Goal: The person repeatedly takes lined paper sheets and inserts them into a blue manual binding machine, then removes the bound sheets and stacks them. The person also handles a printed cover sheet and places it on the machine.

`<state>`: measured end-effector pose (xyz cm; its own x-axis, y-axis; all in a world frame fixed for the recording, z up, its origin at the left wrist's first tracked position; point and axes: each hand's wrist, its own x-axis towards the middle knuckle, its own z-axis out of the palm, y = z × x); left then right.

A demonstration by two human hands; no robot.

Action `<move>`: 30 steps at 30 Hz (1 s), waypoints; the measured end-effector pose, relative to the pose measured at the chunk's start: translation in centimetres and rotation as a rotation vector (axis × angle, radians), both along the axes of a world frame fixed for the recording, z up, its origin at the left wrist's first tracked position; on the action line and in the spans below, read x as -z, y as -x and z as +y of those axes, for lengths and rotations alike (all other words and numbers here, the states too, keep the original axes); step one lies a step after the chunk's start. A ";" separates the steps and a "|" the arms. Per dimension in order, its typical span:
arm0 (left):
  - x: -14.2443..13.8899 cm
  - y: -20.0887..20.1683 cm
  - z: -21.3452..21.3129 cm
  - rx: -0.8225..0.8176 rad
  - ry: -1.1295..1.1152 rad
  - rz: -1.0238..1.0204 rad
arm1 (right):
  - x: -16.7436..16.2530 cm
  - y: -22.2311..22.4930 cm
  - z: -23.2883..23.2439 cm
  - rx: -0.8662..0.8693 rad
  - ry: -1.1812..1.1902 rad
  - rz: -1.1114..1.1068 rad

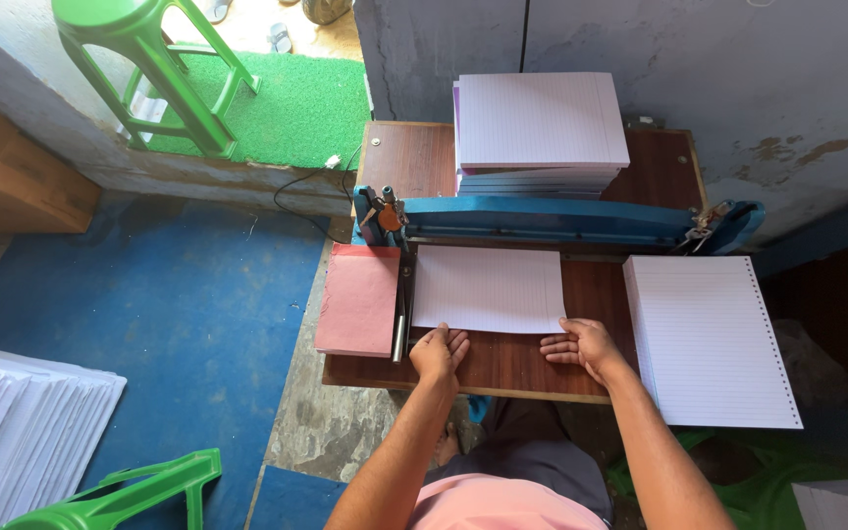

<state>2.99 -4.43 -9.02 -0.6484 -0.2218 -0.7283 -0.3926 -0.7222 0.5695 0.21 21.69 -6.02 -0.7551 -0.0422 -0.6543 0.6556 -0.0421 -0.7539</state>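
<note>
- Head view: a ruled paper stack (489, 289) lies on the tabletop (512, 363), long axis left-right, far edge under the blue punching machine (552, 218).
- Left hand (440, 351) and right hand (581, 344), fingers flat and open, press its near edge; neither grips.
- Red card stack (357, 299) sits left.

The punching machine (552, 218) lies across my table (503, 365). In front of it lies a stack of ruled sheets (488, 288); my left hand (439, 351) and right hand (586, 345) rest at that stack's near edge. Left of the machine's front lie card covers (358, 299), right a punched stack (709, 339), behind it a tall pile (539, 128).
</note>
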 end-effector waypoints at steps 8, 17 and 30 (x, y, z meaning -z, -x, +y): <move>1.2 0.2 -0.3 0.009 -0.027 0.018 | 0.3 0.3 0.3 0.010 0.022 -0.029; -1.0 -2.8 1.5 0.501 0.773 0.179 | 0.8 0.4 0.9 0.034 0.041 -0.057; -1.2 0.6 4.3 1.020 2.216 0.902 | 1.5 -2.0 2.7 0.153 0.302 -0.074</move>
<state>2.36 -0.08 -7.80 -0.8234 0.4919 0.2831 0.5129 0.8585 0.0000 2.19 24.40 -7.52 -0.7188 -0.1321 -0.6825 0.6767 -0.3578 -0.6435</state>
